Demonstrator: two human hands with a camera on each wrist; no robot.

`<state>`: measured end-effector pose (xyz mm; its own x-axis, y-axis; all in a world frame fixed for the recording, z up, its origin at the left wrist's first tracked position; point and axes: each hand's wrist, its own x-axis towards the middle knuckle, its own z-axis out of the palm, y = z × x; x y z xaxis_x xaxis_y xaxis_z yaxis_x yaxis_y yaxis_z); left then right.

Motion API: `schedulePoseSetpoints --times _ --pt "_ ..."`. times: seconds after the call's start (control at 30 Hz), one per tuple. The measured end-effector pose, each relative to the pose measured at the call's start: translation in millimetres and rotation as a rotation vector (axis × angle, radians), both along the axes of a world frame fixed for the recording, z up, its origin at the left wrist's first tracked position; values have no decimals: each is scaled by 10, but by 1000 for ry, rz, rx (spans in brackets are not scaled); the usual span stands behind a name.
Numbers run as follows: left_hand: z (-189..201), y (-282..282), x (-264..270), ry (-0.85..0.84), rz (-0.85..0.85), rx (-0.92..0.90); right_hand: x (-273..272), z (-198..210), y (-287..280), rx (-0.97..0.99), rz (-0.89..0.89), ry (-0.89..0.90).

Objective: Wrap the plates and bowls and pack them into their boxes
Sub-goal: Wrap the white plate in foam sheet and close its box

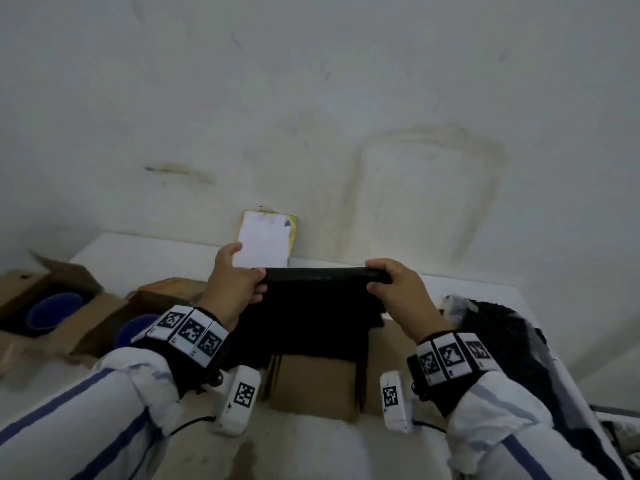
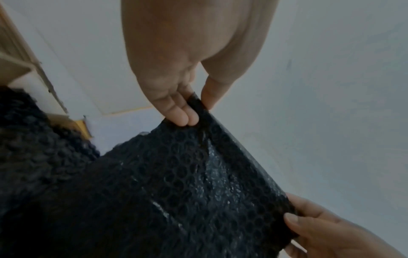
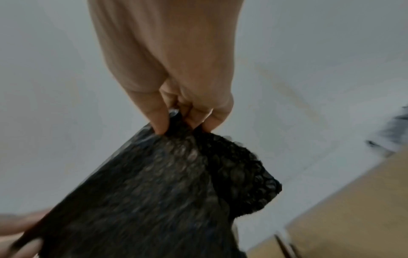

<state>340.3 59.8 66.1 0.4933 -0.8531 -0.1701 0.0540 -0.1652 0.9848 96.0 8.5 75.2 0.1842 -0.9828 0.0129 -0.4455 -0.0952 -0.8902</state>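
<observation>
Pinching a black bubble wrap sheet (image 1: 311,306) taut, my left hand (image 1: 235,285) at nine o'clock, right hand (image 1: 398,289) at three; a slipped corner would drop it.

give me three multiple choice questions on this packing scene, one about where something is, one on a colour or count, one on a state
1. Where do the blue bowls sit?
A. in open cardboard boxes to the person's left
B. stacked on the white card by the wall
C. in the person's hands

2. What colour is the bubble wrap being held?
A. clear
B. black
C. pink

3. How is the bubble wrap held?
A. lying loose, untouched
B. by one hand only
C. by both hands along its top edge

Answers:
1. A, since a blue bowl shows inside each of the two open cardboard boxes at the left.
2. B, since the bubbled sheet is black in all three views.
3. C, since the left hand and the right hand each pinch an upper corner.
</observation>
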Motion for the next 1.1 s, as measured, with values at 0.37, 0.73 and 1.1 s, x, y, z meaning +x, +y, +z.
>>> schedulePoseSetpoints --times 0.37,0.73,1.1 --pt "-50 164 743 -144 -221 236 1260 43 403 -713 -119 287" --pt "-209 292 994 -782 -591 147 1648 16 287 -297 87 248" --pt "-220 336 1062 -637 -532 -54 1815 123 263 5 69 -145"
